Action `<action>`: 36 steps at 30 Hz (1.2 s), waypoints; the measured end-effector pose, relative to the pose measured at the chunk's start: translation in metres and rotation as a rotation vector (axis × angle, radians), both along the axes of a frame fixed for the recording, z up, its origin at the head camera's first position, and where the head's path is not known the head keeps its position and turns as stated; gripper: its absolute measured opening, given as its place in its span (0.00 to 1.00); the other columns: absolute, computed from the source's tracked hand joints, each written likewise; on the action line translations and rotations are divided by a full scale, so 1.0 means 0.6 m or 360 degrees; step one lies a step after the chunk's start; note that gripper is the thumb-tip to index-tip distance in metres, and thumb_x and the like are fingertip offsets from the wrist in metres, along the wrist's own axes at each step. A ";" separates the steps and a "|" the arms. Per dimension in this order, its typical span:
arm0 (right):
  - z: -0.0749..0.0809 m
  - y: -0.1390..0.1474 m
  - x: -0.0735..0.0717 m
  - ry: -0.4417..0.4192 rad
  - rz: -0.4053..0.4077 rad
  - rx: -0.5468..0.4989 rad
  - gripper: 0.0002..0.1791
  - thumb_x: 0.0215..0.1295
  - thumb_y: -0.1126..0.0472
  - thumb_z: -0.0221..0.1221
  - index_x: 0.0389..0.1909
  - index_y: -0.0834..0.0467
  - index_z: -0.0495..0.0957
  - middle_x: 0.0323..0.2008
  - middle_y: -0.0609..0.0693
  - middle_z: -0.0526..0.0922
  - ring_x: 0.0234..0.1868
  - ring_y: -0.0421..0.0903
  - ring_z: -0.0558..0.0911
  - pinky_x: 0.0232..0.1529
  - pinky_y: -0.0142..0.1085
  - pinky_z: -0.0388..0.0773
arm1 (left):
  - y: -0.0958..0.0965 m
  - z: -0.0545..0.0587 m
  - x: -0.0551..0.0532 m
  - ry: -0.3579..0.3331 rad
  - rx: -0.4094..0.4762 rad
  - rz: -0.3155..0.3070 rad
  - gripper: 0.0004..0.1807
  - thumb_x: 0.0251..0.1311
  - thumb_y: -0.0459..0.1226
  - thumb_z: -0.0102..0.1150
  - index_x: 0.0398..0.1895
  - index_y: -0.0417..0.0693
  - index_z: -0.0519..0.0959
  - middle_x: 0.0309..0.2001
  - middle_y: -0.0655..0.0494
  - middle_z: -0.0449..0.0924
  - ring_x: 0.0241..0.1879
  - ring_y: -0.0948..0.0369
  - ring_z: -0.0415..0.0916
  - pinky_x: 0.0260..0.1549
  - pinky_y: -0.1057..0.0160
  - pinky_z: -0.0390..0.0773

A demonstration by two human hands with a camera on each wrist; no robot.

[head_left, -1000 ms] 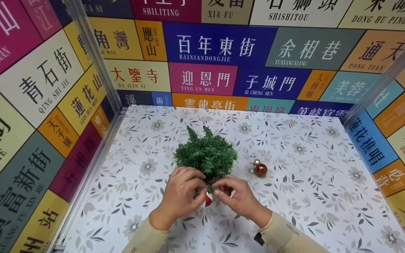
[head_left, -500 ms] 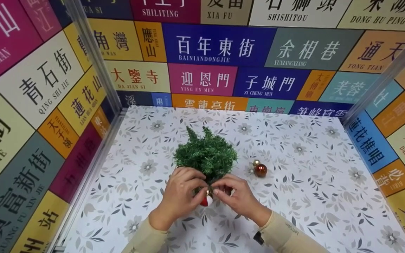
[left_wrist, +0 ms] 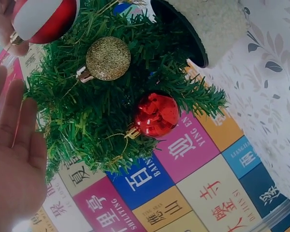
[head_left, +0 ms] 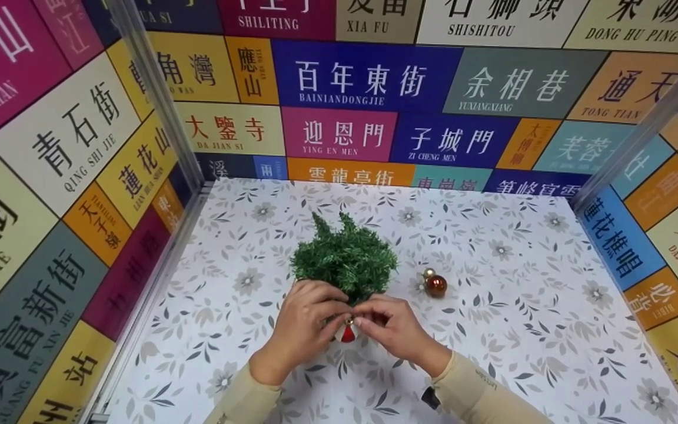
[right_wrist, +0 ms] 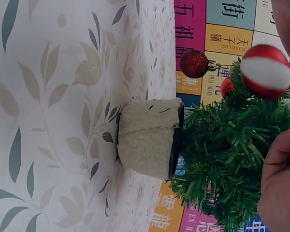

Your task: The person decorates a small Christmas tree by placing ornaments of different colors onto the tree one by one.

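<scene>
A small artificial Christmas tree (head_left: pixel 344 259) stands mid-table, its pot (right_wrist: pixel 147 140) wrapped in cream fleece. In front of it dangles a red-and-white striped bauble (head_left: pixel 348 334), large in the right wrist view too. At the bauble's gold cap the fingertips of both hands meet: my left hand (head_left: pixel 306 315) pinches from the left, my right hand (head_left: pixel 401 327) from the right. The thin loop is mostly hidden by the fingers. Among the branches hang a gold glitter bauble (left_wrist: pixel 108 59), a shiny red bauble (left_wrist: pixel 157 115) and a dark red glitter bauble (right_wrist: pixel 194 64).
To the right of the tree, a copper-brown bauble (head_left: pixel 436 285) lies on the leaf-patterned tabletop (head_left: pixel 515 330) beside a small gold bauble (head_left: pixel 429 272). Colourful sign-printed panels (head_left: pixel 368 73) wall in the back and both sides, joined by metal corner posts (head_left: pixel 165 94).
The striped bauble has turned on its loop, its red stripe now facing the head camera. My right fingertips have shifted slightly left, up against the left ones. The tree has stayed put.
</scene>
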State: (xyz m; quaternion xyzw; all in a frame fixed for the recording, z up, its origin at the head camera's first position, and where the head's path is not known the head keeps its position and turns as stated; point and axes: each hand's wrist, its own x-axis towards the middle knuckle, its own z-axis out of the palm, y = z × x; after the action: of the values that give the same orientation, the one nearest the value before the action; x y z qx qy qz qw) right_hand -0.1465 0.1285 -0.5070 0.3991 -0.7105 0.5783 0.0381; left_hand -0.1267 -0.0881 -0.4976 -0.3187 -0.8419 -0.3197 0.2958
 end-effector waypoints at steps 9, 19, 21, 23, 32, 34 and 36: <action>-0.002 -0.010 -0.001 0.0040 0.0041 -0.0071 0.08 0.59 0.78 0.63 0.34 0.63 0.84 0.24 0.50 0.77 0.19 0.42 0.71 0.16 0.34 0.68 | 0.002 -0.001 0.001 -0.0006 0.0013 -0.0012 0.03 0.62 0.42 0.68 0.34 0.56 0.89 0.45 0.63 0.83 0.48 0.60 0.76 0.53 0.56 0.70; -0.005 -0.009 0.002 0.0017 0.0013 -0.0108 0.07 0.60 0.79 0.61 0.34 0.66 0.83 0.28 0.55 0.81 0.22 0.44 0.75 0.18 0.36 0.73 | -0.002 -0.003 0.001 0.0022 0.0014 -0.0021 0.02 0.59 0.39 0.70 0.35 0.55 0.89 0.45 0.62 0.83 0.48 0.59 0.77 0.53 0.55 0.70; -0.005 -0.009 0.003 0.0031 -0.0001 -0.0106 0.08 0.60 0.79 0.61 0.34 0.66 0.83 0.28 0.55 0.81 0.22 0.44 0.75 0.19 0.36 0.74 | -0.002 -0.003 0.001 0.0019 0.0012 -0.0018 0.02 0.58 0.39 0.70 0.34 0.56 0.89 0.44 0.62 0.83 0.47 0.59 0.77 0.53 0.55 0.70; -0.004 -0.009 0.004 0.0043 -0.0017 -0.0109 0.08 0.60 0.79 0.60 0.33 0.65 0.83 0.28 0.54 0.81 0.21 0.44 0.74 0.18 0.36 0.73 | -0.001 -0.004 0.002 0.0006 0.0020 -0.0016 0.01 0.58 0.39 0.70 0.33 0.56 0.88 0.44 0.63 0.83 0.47 0.60 0.77 0.52 0.55 0.70; 0.002 -0.009 0.008 0.0048 -0.0024 -0.0142 0.09 0.61 0.79 0.60 0.34 0.64 0.83 0.27 0.52 0.80 0.18 0.43 0.72 0.16 0.33 0.71 | 0.000 -0.008 0.001 0.0039 0.0044 -0.0012 0.03 0.59 0.38 0.67 0.29 0.57 0.86 0.42 0.62 0.83 0.45 0.60 0.77 0.50 0.55 0.71; 0.003 -0.009 0.009 0.0042 -0.0027 -0.0141 0.09 0.61 0.78 0.60 0.34 0.63 0.83 0.27 0.52 0.80 0.19 0.42 0.72 0.17 0.33 0.70 | 0.001 -0.010 -0.001 0.0055 0.0050 -0.0017 0.02 0.58 0.38 0.67 0.30 0.57 0.86 0.42 0.62 0.83 0.44 0.60 0.77 0.49 0.55 0.72; 0.003 -0.008 0.010 0.0039 -0.0025 -0.0141 0.08 0.61 0.79 0.60 0.34 0.64 0.83 0.27 0.53 0.80 0.19 0.42 0.71 0.17 0.33 0.70 | 0.001 -0.011 -0.001 0.0056 0.0050 -0.0019 0.02 0.58 0.38 0.67 0.30 0.57 0.86 0.42 0.61 0.82 0.44 0.59 0.77 0.50 0.55 0.71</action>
State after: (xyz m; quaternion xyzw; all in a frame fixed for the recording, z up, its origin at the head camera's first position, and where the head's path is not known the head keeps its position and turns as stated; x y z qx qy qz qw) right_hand -0.1408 0.1235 -0.5050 0.3986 -0.6868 0.6039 0.0689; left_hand -0.1274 -0.0873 -0.5041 -0.3245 -0.8295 -0.3290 0.3137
